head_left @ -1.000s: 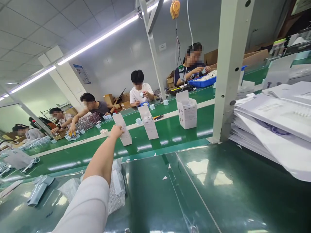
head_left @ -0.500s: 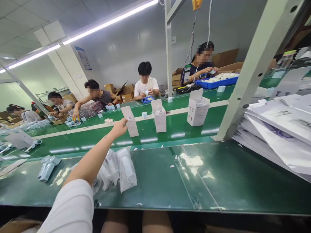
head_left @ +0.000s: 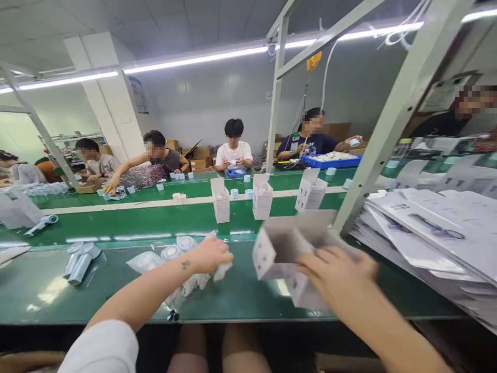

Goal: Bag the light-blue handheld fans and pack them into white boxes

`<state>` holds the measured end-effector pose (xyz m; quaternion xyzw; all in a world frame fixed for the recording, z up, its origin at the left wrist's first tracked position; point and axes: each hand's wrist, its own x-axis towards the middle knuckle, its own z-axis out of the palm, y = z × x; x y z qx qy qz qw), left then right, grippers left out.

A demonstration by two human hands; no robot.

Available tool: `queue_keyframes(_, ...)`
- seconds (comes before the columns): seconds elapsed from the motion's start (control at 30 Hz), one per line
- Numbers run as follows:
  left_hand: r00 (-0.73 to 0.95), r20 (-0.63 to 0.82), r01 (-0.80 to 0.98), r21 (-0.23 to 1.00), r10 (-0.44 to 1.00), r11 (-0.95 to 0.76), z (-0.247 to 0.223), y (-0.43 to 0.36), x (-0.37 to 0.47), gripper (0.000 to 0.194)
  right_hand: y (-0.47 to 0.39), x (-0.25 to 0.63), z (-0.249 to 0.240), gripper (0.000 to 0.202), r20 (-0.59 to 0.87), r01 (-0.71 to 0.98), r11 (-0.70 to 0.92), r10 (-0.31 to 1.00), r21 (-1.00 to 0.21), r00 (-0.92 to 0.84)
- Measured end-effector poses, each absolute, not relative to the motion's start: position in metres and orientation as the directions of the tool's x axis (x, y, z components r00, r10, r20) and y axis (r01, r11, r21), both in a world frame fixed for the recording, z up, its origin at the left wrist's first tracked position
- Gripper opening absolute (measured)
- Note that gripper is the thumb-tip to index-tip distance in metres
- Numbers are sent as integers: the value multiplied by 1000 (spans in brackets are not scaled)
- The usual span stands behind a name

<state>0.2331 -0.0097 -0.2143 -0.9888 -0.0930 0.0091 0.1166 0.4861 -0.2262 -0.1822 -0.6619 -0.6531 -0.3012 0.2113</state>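
Observation:
My right hand, smeared a little by motion, grips two white cardboard boxes side by side over the bench, their tops open. To the left, my left hand is closed on a bubble-wrap bag; a bit of it shows below the fingers, and its contents are hidden. Under and beside my left wrist lie several more wrapped parts with pale blue round ends. Two bare light blue plastic parts rest farther left on the bench.
Three filled white boxes stand upright on the green conveyor. Flat printed cartons are stacked at right beside a slanted metal post. Co-workers sit across the line, near a blue tray.
My left hand has come back from a box on the conveyor to the wrapped parts. My right hand has entered view with two open boxes. The view has turned and levelled.

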Motion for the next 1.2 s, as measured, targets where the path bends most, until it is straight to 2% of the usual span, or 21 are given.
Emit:
queue_keyframes(0.03,948,158,302,-170,277,-938,-202,-8,220,35,-210,477,-180,28,621,996,-25,783,90,-36)
queue_keyframes(0.07,859,340,422,-45,384,-905,-189,-6,205,33,-194,468,-179,28,584,997,-6,811,72,-37)
queue_keyframes(0.1,704,512,500,133,492,-856,-176,-6,192,28,-179,460,-179,27,548,998,15,835,56,-43)
queue_keyframes(0.13,497,643,503,333,582,-797,-164,-7,180,24,-165,453,-180,26,528,999,25,848,45,-45)
queue_keyframes(0.17,272,714,423,513,645,-747,-152,-10,172,23,-155,447,-182,25,526,999,34,849,39,-49)
queue_keyframes(0.2,84,729,287,636,680,-717,-142,-14,168,25,-147,442,-184,23,535,999,44,843,32,-54)
queue_keyframes(0.27,-111,669,-30,737,735,-676,-126,-24,174,29,-139,435,-190,21,587,998,61,807,11,-56)
queue_keyframes(0.33,-83,622,-217,751,778,-624,-118,-34,193,31,-137,431,-196,21,648,997,81,760,-6,-58)
queue_keyframes(0.4,71,625,-159,776,777,-610,-118,-40,218,30,-139,428,-201,21,692,997,82,720,-9,-53)
queue_keyframes(0.47,258,618,37,762,743,-646,-118,-43,237,27,-141,425,-207,20,723,997,74,689,5,-54)
queue_keyframes(0.57,477,537,299,646,696,-703,-108,-44,252,15,-144,424,-216,20,753,999,49,656,19,-46)
queue_keyframes(0.73,574,407,609,367,711,-703,-67,-45,260,11,-149,422,-226,11,767,999,31,641,-9,-13)
queue_keyframes(0.83,590,336,712,214,735,-669,-56,-53,270,15,-152,418,-226,10,774,1000,-4,632,-15,14)
queue_keyframes(0.93,656,297,715,47,694,-697,-61,-69,284,24,-153,413,-225,9,770,1000,-1,638,-2,3)
queue_keyframes(0.97,711,265,680,-18,652,-733,-63,-74,289,26,-153,411,-224,9,769,1000,7,639,-2,-3)
queue_keyframes(1.03,851,113,524,-104,513,-845,-62,-80,296,28,-155,407,-226,9,773,999,38,634,-9,-17)
queue_keyframes(1.07,905,9,424,-97,425,-900,-60,-80,299,28,-157,405,-228,9,777,998,56,628,-11,-27)
queue_keyframes(1.13,947,-136,291,-8,289,-957,-52,-73,298,30,-161,403,-234,8,787,997,75,615,0,-46)
queue_keyframes(1.2,957,-126,271,60,262,-961,-47,-61,293,34,-165,404,-241,17,795,998,63,604,21,-55)
